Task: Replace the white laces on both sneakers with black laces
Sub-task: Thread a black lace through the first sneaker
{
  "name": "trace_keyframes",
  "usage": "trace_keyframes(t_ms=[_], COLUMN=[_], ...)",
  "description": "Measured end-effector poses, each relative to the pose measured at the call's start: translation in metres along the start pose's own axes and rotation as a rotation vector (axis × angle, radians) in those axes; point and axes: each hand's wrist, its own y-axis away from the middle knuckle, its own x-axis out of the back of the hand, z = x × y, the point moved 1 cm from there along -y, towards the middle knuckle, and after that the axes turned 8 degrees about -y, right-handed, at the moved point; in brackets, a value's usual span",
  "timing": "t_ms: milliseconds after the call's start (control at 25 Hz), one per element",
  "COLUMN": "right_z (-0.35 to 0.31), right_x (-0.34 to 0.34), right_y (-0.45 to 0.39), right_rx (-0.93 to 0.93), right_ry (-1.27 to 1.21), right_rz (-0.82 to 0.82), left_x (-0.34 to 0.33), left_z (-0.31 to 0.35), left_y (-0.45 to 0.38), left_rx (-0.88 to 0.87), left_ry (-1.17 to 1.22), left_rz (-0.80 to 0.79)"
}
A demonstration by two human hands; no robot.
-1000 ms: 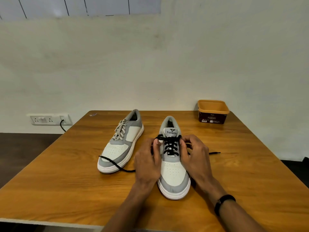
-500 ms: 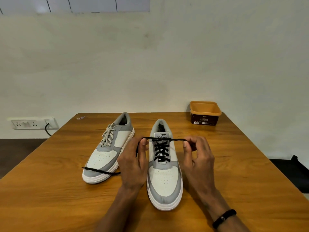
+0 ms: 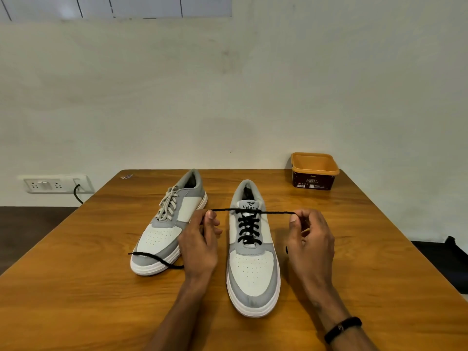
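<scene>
- Wooden table [image 3: 379, 287] – fills the lower half of the view, its far edge against a pale wall [image 3: 228, 97].
- Right sneaker [image 3: 253, 262] – white and grey, near the table's middle, toe toward 6 o'clock, heel toward 12; a black lace [image 3: 249, 228] is threaded up its eyelets.
- Left sneaker [image 3: 168, 229] – at 9 o'clock of the first, just beside it, toe angled to 7 o'clock, with white laces [image 3: 168, 205] in place.
- Left hand [image 3: 200, 247] – between the two sneakers, thumb and fingers pinching one end of the black lace.
- Right hand [image 3: 310, 245] – at 3 o'clock of the laced sneaker, fingers curled, pinching the other end; the lace runs taut between the hands, across the tongue.
- Orange tub [image 3: 314, 171] – at 1 o'clock, near the table's far edge, well apart from the sneakers.
- Loose black lace tail [image 3: 154, 258] – trails from under the left hand across the left sneaker's toe, toward 9 o'clock.
- Black wristband [image 3: 343, 328] – on the right wrist.
</scene>
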Motion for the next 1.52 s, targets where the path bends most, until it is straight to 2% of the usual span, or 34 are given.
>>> trace_keyframes(t_ms=[200, 320, 440, 560, 640, 720, 800, 960, 1160, 1360, 1520], right_z=[0.000, -0.004, -0.006, -0.006, -0.010, -0.017, -0.022, -0.041, -0.056, -0.039, -0.037], right_x=[0.001, 0.007, 0.011, 0.016, 0.026, 0.033, 0.028, -0.005, -0.039, -0.043, -0.043], right_y=[0.000, -0.005, -0.010, -0.013, -0.018, -0.025, -0.034, -0.052, -0.051, -0.048, -0.042], right_rx=[-0.147, -0.241, -0.400, -0.643, -0.690, -0.662, -0.568, -0.364, -0.529, -0.543, -0.516], right_ry=[-0.082, -0.245, -0.361, -0.702, -0.910, -1.039, -1.041, -1.074, -1.270, -1.115, -1.114], right_rz=[-0.016, -0.118, -0.311, -0.584, -0.734, -0.805, -0.775, -0.514, -0.352, -0.288, -0.279], left_x=[-0.001, 0.006, 0.016, 0.023, 0.029, 0.036, 0.041, 0.026, -0.012, -0.023, -0.019], left_z=[-0.001, 0.004, 0.010, 0.013, 0.014, 0.020, 0.032, 0.062, 0.075, 0.072, 0.077], left_y=[0.000, 0.002, 0.004, 0.004, 0.006, 0.007, 0.001, -0.024, -0.034, -0.027, -0.027], left_rx=[0.074, 0.130, 0.191, 0.190, 0.209, 0.210, 0.122, -0.011, -0.001, -0.069, -0.111], left_ry=[0.032, 0.195, 0.418, 0.512, 0.562, 0.592, 0.579, 0.539, 0.493, 0.445, 0.431], left_rz=[-0.060, -0.170, -0.363, -0.422, -0.453, -0.480, -0.503, -0.479, -0.391, -0.362, -0.400])
